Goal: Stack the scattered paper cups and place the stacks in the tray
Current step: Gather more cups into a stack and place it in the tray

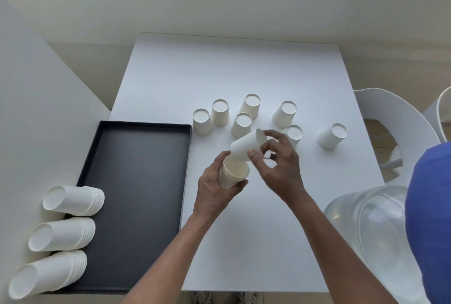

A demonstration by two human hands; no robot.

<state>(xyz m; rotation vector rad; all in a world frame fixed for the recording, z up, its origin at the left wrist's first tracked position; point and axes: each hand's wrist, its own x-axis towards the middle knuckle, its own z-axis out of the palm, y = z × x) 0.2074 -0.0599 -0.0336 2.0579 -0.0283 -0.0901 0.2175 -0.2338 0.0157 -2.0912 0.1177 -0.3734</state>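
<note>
Gripping stack (234,174) w/ L hand (214,191): fingers and thumb curled round its side, over table (244,72), round end facing up toward cam. Showing several nested rims at top edge.

Pinching single cup (244,147) w/ R hand (280,164): thumb on near side, fingertips on far side, remaining fingers loosely curled. Tilted, lower end right at stack's top, upper end pointing up-rt. Touching stack or just clear of it: can't tell.

Just beyond hands, loose cups (242,125), 7 in all. Standing upside down on table, bases up, insides hidden. Clustered mid-table, w/ one set apart to the rt and one partly hidden behind R hand.

Just left of table top, tray (136,181): black, shallow, rectangular. Holding tray stacks (62,234), 3 of them, along its left side. Lying on their sides one behind the other, rims toward tray middle, base ends poking out past left wall. Approx equal in length.

Plain white on all cups, plain black on tray.

Farther out: clear jug (366,230) at lower rt, white chair (390,113) beside table on rt, blue cloth (429,218) at rt edge.
</note>
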